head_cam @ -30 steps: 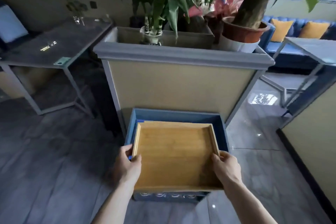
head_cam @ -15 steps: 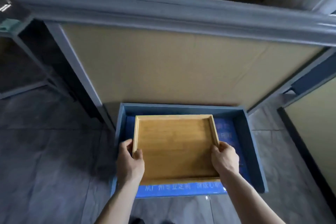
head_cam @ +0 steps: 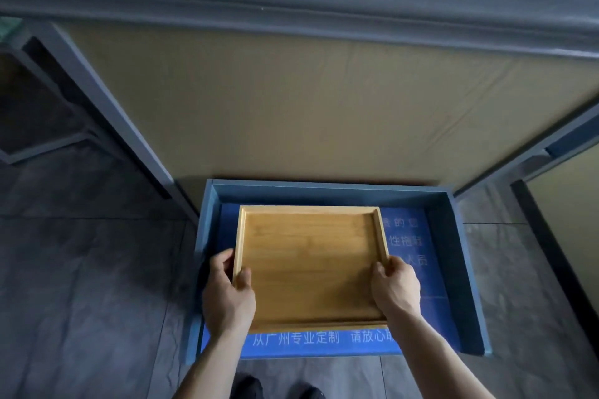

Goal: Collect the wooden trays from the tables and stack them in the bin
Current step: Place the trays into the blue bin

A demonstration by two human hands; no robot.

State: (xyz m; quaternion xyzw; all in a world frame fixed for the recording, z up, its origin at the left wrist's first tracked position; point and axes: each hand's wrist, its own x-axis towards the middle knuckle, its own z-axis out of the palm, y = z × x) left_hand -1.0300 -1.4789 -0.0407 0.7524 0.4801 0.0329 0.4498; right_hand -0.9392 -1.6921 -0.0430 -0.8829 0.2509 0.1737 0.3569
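A rectangular wooden tray (head_cam: 311,262) with a low raised rim is held flat inside the blue bin (head_cam: 460,269) on the floor. My left hand (head_cam: 227,295) grips the tray's left edge near its front corner, thumb on top of the rim. My right hand (head_cam: 397,288) grips the right edge the same way. The bin's bottom is bright blue with white printed characters, visible to the right of the tray and in front of it. I cannot tell whether the tray rests on the bottom or hovers just above it.
The bin stands against a tall yellow planter box (head_cam: 308,100) with a grey ledge (head_cam: 291,0) overhanging it. Grey table legs (head_cam: 48,126) stand at the left on the dark tiled floor. Another yellow panel (head_cam: 567,204) is at the right. My shoe tips (head_cam: 278,390) show at the bottom.
My view has tilted down and closer over the bin. The tray, held by both hands, has gone from above the bin's rim down inside it.
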